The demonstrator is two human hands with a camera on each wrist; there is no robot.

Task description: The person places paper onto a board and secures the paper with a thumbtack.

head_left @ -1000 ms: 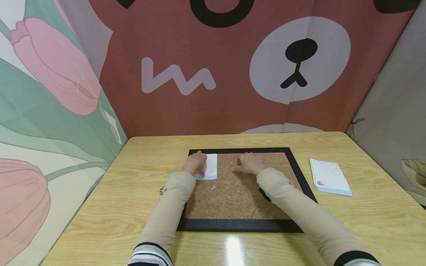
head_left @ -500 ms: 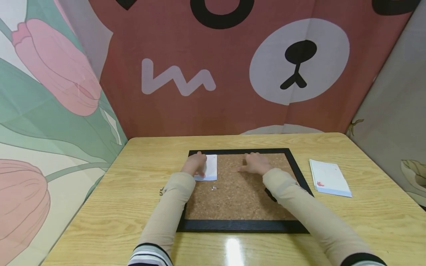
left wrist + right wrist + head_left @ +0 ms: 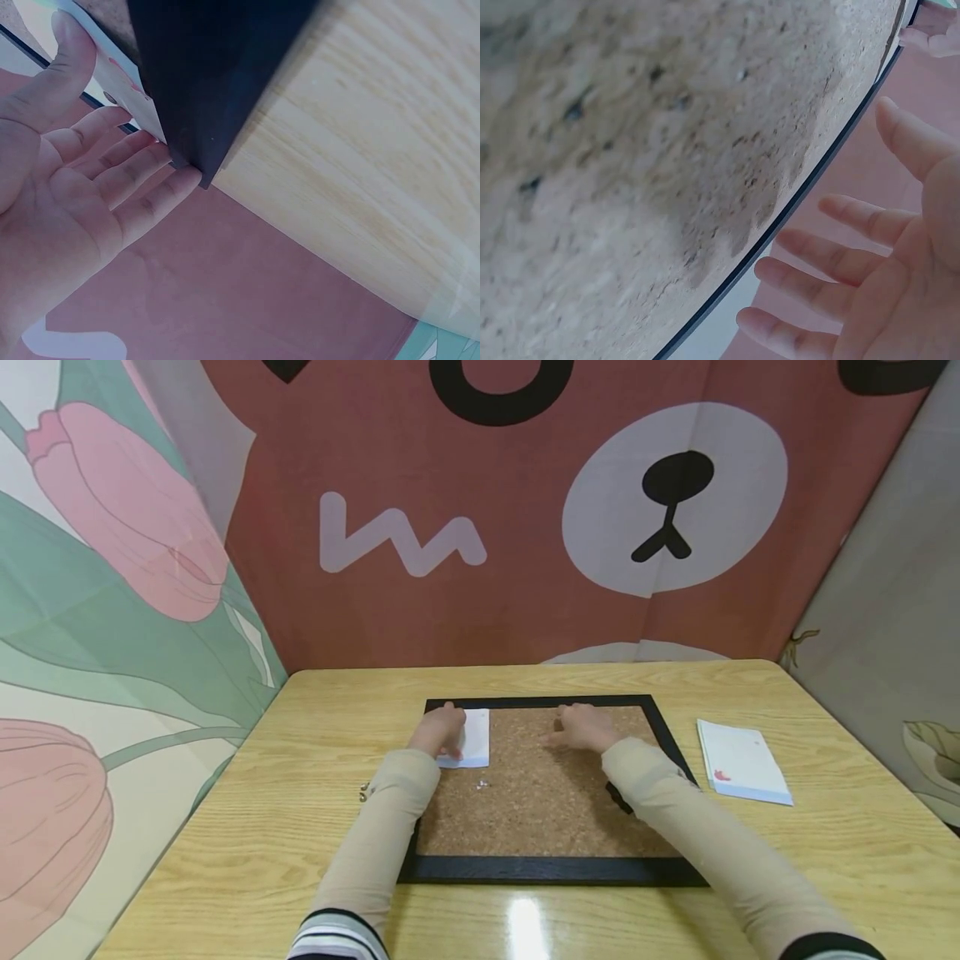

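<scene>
A cork board (image 3: 517, 827) with a black frame lies on the wooden table. On its far left corner is a white sheet of paper (image 3: 477, 739) with a blue lower edge. My left hand (image 3: 441, 731) rests on that sheet; in the left wrist view its fingers (image 3: 139, 172) reach across the paper to the frame's corner, and the thumb is at the paper's other end. Over the upper right part of the cork, my right hand (image 3: 587, 728) hovers with nothing in it. Its fingers (image 3: 817, 292) are spread and slightly bent in the right wrist view.
Several tiny clear bits (image 3: 482, 784) lie on the cork below the sheet. A stack of white paper (image 3: 745, 762) is right of the board. Beside the left sleeve sits a small metal-looking object (image 3: 363, 792). A printed cloth hangs behind the table.
My right hand has shifted a little to the right over the cork. The left hand stays on the sheet.
</scene>
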